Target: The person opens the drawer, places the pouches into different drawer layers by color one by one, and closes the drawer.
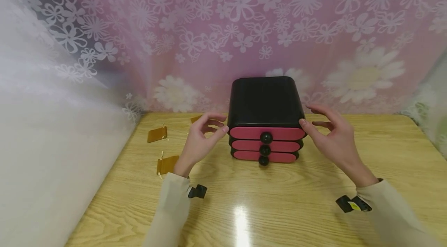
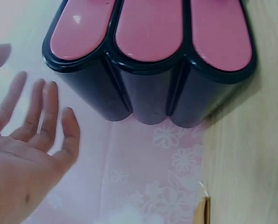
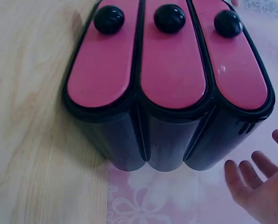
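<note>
Glossy black drawer chest point(image 1: 264, 101) with three pink, black-knobbed drawers; left hand point(image 1: 200, 140) and right hand point(image 1: 331, 134) flank it, grips spread.

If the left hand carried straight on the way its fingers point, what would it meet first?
Most likely the left side wall of the black drawer box, near the top pink drawer. The left hand looks open, close beside it; contact is unclear.

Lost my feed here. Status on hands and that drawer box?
Left hand and right hand open, flanking the drawer box, no grip. All three drawers shut. Brown pouches lie left, clear of it.
</note>
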